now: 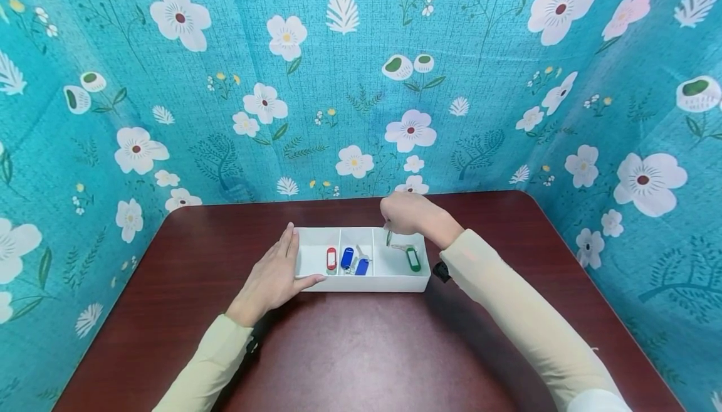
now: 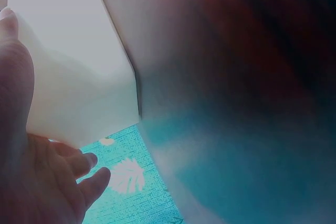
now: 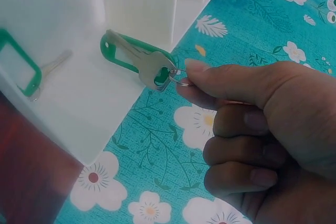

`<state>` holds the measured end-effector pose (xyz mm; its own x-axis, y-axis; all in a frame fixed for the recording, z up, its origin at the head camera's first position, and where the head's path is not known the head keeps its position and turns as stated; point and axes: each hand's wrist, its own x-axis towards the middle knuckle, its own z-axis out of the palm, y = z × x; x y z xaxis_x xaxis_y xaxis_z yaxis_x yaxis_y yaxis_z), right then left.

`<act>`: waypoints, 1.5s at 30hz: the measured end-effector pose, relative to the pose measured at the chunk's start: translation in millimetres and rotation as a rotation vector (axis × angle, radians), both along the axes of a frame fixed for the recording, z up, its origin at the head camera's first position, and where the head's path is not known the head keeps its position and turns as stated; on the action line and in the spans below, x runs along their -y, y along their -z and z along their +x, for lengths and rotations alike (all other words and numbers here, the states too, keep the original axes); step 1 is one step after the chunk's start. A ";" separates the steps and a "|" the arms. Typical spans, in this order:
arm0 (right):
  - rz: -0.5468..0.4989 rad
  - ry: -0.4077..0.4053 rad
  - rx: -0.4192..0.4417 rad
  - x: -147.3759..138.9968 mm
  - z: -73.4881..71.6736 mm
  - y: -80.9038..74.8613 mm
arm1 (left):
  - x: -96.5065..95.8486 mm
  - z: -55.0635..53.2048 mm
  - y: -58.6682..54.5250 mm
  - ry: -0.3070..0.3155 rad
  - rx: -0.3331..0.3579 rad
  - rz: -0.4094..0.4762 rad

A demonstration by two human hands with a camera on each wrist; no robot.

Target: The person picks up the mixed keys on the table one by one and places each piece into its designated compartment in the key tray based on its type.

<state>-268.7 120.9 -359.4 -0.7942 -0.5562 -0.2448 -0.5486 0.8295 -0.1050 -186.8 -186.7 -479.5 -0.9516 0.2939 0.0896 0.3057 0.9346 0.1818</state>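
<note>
A white three-compartment tray (image 1: 361,285) stands on the table. My left hand (image 1: 269,279) rests against its left end, fingers straight along the side and thumb on the front rim. Over the right compartment, my right hand (image 1: 414,214) pinches the ring of a key with a green tag (image 3: 153,70) between thumb and forefinger; key and tag hang from it. Another green-tagged key (image 1: 414,259) lies in that compartment. The middle compartment holds two blue key tags, one upright (image 1: 346,258) and one tilted (image 1: 362,266), with keys. A red key tag (image 1: 331,258) lies in the left compartment.
The dark red-brown table (image 1: 361,349) extends around the tray on all sides. A turquoise floral curtain (image 1: 316,105) hangs behind it and along both sides. Thin dividers (image 1: 373,252) separate the tray's compartments.
</note>
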 end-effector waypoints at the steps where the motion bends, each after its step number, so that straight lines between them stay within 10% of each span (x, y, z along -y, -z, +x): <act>1: 0.001 0.002 0.003 0.2 -0.3 -0.2 | 0.0 -0.1 0.1 0.001 -0.002 -0.001; 45: 0.147 0.099 0.125 6.5 -7.5 17.2 | 0.7 0.3 0.9 -0.002 0.010 0.005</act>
<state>-276.2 114.4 -376.6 -0.8014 -0.4285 -0.4173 -0.4544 0.8898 -0.0411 -186.5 -187.4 -480.4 -0.9530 0.2918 0.0813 0.3022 0.9342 0.1894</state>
